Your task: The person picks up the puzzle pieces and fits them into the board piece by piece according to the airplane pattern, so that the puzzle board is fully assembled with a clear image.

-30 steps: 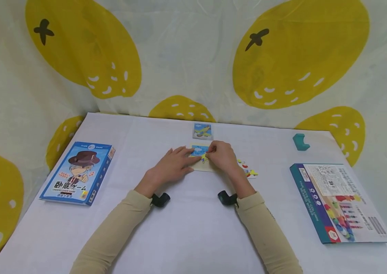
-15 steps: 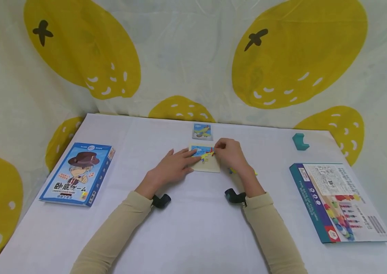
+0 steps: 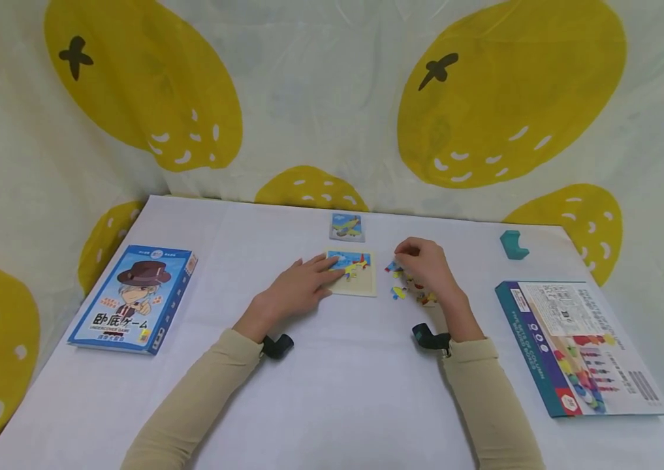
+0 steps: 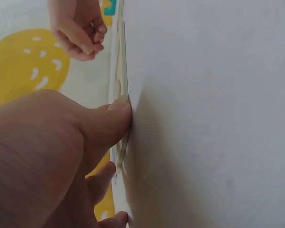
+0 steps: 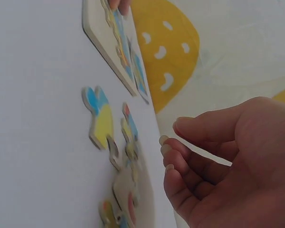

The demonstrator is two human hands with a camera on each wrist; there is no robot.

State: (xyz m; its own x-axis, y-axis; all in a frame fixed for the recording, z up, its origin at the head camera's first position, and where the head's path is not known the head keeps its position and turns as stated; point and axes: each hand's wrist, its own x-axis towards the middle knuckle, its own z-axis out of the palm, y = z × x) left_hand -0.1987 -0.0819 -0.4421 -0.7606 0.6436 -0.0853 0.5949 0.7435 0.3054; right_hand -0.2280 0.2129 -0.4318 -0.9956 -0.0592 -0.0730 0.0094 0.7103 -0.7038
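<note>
My left hand (image 3: 296,287) rests with fairly straight fingers on the left part of a small wooden jigsaw puzzle board (image 3: 361,287). Its thumb (image 4: 115,116) touches the board's near edge in the left wrist view. Blue, yellow and red pieces fill the board's upper part; bare wood shows below. To the right, my right hand (image 3: 427,266) hovers over loose puzzle pieces (image 3: 398,293), partly covering them. In the right wrist view its fingers bend loosely, apart from the thumb, with nothing between them. A yellow-and-blue piece (image 5: 102,121) lies on the table nearby.
Behind the board lies a picture card (image 3: 347,227) of an airplane. A blue game box (image 3: 132,297) is at the left, a bead-set box (image 3: 584,346) at the right. A teal block (image 3: 512,245) sits near the back right.
My right hand has moved right from the board to above the loose pieces, leaving a red-marked piece in the board's upper right. My left hand stays on the board.
</note>
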